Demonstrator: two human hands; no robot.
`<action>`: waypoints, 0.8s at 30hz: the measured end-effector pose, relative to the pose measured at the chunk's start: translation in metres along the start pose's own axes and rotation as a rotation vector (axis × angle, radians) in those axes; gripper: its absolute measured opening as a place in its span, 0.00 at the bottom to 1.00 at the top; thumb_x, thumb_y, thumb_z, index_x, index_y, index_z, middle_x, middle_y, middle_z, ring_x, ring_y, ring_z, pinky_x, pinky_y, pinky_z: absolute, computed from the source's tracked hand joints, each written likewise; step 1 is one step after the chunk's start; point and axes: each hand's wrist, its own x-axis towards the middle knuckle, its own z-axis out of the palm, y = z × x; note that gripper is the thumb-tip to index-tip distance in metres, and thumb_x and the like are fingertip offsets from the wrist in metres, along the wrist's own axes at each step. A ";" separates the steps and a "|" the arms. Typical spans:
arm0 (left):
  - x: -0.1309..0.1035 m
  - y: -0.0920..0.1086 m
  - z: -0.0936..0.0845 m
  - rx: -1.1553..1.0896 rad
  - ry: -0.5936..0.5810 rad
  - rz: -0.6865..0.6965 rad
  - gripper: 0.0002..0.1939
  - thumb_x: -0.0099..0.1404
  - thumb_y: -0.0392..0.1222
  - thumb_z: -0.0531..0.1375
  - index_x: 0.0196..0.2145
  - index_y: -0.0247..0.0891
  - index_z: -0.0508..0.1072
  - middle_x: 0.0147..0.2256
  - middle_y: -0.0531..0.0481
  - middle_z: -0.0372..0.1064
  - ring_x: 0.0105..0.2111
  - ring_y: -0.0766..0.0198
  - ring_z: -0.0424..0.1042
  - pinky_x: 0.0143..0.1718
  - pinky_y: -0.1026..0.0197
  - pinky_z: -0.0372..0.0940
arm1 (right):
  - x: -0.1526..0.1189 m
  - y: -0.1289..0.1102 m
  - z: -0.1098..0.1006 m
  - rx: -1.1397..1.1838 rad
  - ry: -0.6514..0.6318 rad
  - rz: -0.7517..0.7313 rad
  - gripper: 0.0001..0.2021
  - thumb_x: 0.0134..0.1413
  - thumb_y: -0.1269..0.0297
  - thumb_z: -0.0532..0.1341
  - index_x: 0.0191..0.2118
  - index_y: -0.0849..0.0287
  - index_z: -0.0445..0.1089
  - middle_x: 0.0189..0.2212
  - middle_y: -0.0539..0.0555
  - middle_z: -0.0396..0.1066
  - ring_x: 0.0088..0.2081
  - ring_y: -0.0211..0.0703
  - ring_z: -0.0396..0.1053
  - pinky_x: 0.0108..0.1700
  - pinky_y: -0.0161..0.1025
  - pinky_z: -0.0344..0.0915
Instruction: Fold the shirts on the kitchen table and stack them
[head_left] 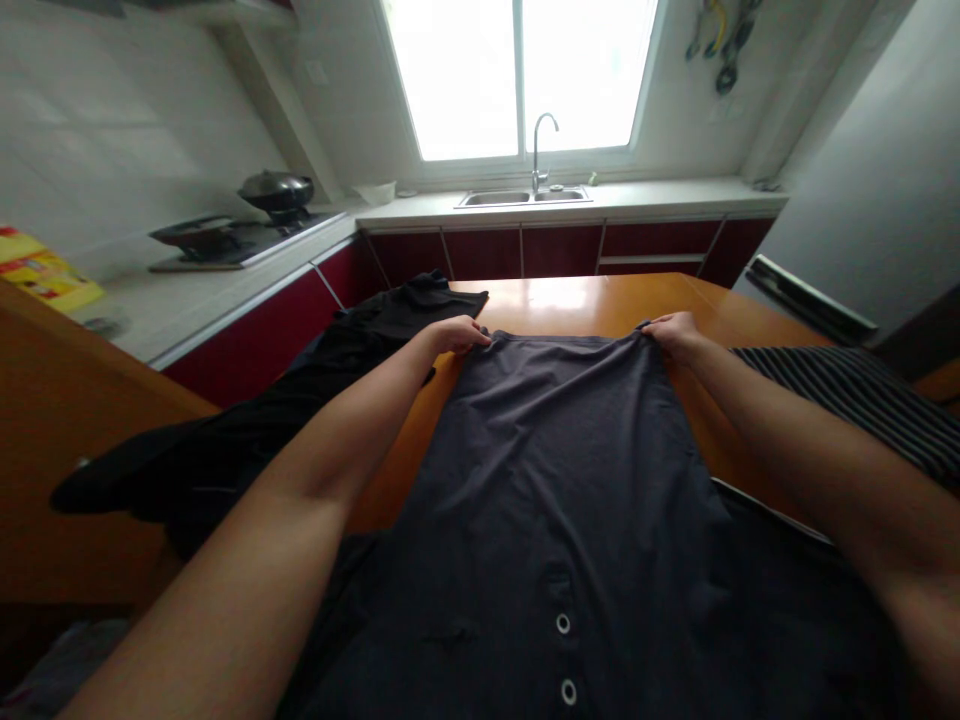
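Pictured around the glossy wooden bench (555, 291): dark clothes (397, 312) heaped along the left side, a striped garment (862, 400) lying at right. Seen beyond, beneath a bright two-pane window (461, 80), a double-bowl sink (495, 198) with a curved faucet (537, 150), set in a pale countertop (420, 207) above dark red cabinets (480, 252). At left, a lidded wok (276, 188) and a shallow pan (191, 232) on a gas stove (259, 245), with yellow packaging (49, 275) nearer the camera. At far right, a grey refrigerator (862, 190); high on the wall, hanging items (726, 75), too small to identify.
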 end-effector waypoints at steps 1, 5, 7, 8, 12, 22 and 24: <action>-0.002 0.000 -0.004 -0.035 -0.049 -0.011 0.14 0.50 0.41 0.74 0.31 0.36 0.76 0.23 0.51 0.70 0.21 0.66 0.67 0.24 0.64 0.61 | -0.003 -0.004 -0.002 0.026 -0.017 0.044 0.08 0.44 0.73 0.71 0.31 0.65 0.72 0.18 0.50 0.67 0.22 0.37 0.65 0.20 0.31 0.63; -0.007 -0.007 -0.017 -0.310 -0.278 -0.063 0.14 0.49 0.37 0.74 0.28 0.38 0.71 0.22 0.54 0.67 0.21 0.68 0.67 0.23 0.66 0.62 | -0.012 -0.023 -0.008 0.119 -0.030 0.072 0.08 0.48 0.78 0.67 0.34 0.62 0.72 0.23 0.49 0.70 0.23 0.34 0.65 0.22 0.29 0.64; -0.008 -0.012 -0.018 -0.442 -0.295 -0.031 0.15 0.48 0.34 0.73 0.30 0.38 0.71 0.25 0.54 0.70 0.24 0.67 0.70 0.27 0.66 0.65 | -0.015 -0.030 -0.009 0.170 -0.026 0.078 0.08 0.49 0.79 0.66 0.34 0.62 0.72 0.24 0.49 0.70 0.23 0.33 0.65 0.23 0.28 0.64; -0.009 -0.014 -0.017 -0.497 -0.287 0.000 0.15 0.48 0.32 0.72 0.33 0.38 0.72 0.28 0.53 0.73 0.26 0.66 0.72 0.30 0.65 0.67 | -0.016 -0.032 -0.010 0.191 -0.025 0.088 0.08 0.49 0.80 0.66 0.34 0.62 0.72 0.24 0.49 0.70 0.22 0.33 0.65 0.23 0.28 0.64; -0.014 -0.017 -0.014 -0.710 -0.413 0.104 0.14 0.54 0.33 0.68 0.40 0.35 0.74 0.38 0.44 0.78 0.37 0.61 0.77 0.44 0.59 0.71 | -0.018 -0.034 -0.009 0.225 -0.028 0.142 0.08 0.49 0.81 0.66 0.34 0.63 0.71 0.22 0.49 0.68 0.21 0.33 0.64 0.21 0.28 0.62; -0.023 -0.028 -0.035 -0.810 -0.398 0.201 0.34 0.55 0.32 0.70 0.59 0.41 0.69 0.50 0.43 0.75 0.44 0.58 0.78 0.50 0.57 0.71 | -0.013 -0.020 -0.005 0.246 0.000 0.207 0.10 0.47 0.78 0.69 0.36 0.63 0.71 0.21 0.48 0.69 0.20 0.34 0.64 0.18 0.29 0.60; -0.022 -0.033 -0.042 -0.783 -0.375 0.200 0.33 0.55 0.32 0.71 0.58 0.40 0.70 0.51 0.42 0.75 0.44 0.57 0.78 0.49 0.55 0.72 | -0.008 -0.019 -0.004 0.254 0.029 0.204 0.11 0.46 0.77 0.71 0.36 0.62 0.71 0.22 0.48 0.69 0.21 0.34 0.65 0.19 0.29 0.61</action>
